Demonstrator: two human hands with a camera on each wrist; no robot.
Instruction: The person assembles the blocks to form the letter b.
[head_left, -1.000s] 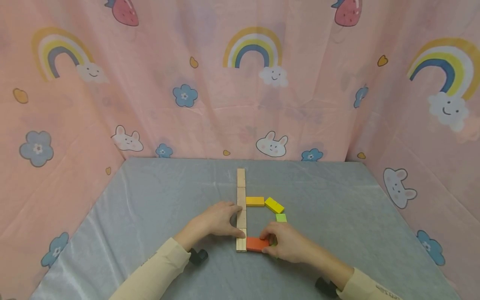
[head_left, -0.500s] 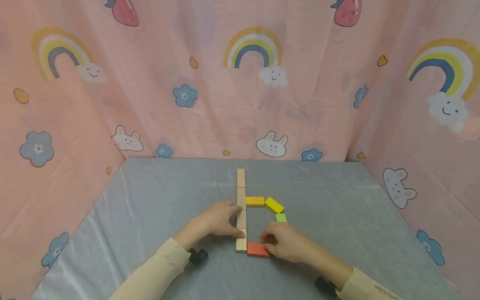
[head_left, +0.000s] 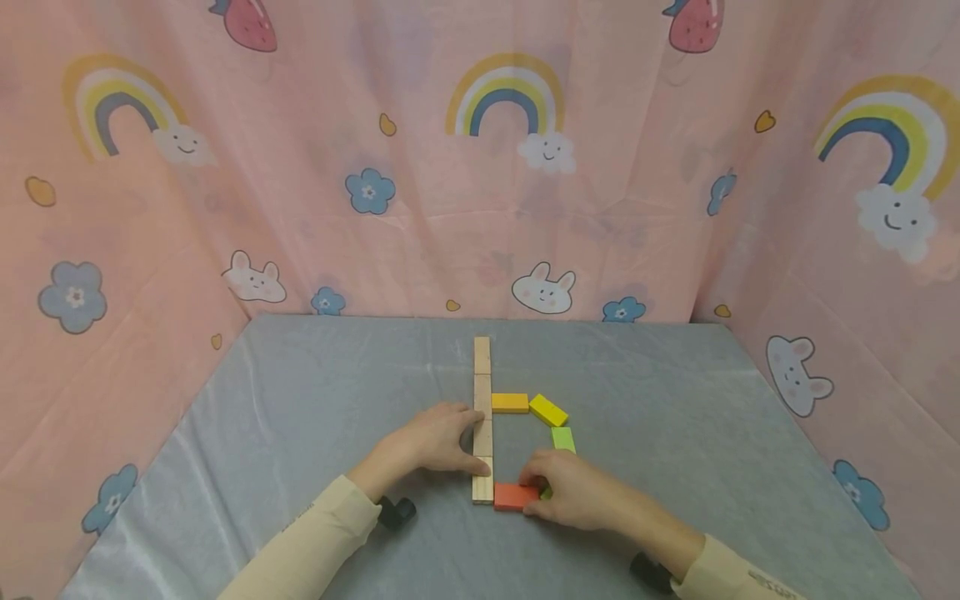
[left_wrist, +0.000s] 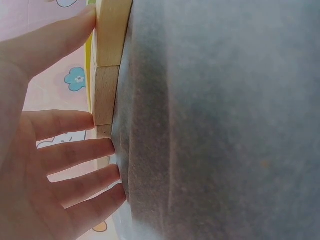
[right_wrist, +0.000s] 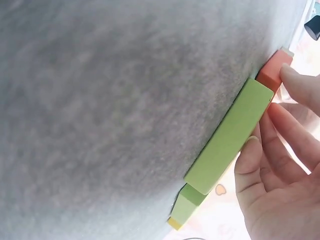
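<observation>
Several plain wooden blocks (head_left: 483, 437) lie end to end in a straight row. My left hand (head_left: 435, 437) rests along the row's left side, its fingers spread and fairly straight, with thumb and fingertips touching the wood (left_wrist: 106, 95). A red block (head_left: 513, 497) lies flat against the row's near end. My right hand (head_left: 576, 490) pinches it near its right end between thumb and forefinger. Beneath that hand is a green block (right_wrist: 230, 137), mostly hidden in the head view. A lighter green block (head_left: 563, 439) shows just beyond it.
An orange block (head_left: 510, 403) touches the row farther back, and a yellow block (head_left: 548, 410) slants from its right end, continuing the curve of colored blocks. Grey cloth (head_left: 337, 375) covers the table. Pink printed curtains (head_left: 420, 250) stand behind and at both sides.
The red block has slid toward me, then slightly back. My right hand has shifted slightly nearer, uncovering more of the light green block. My left hand stays in place.
</observation>
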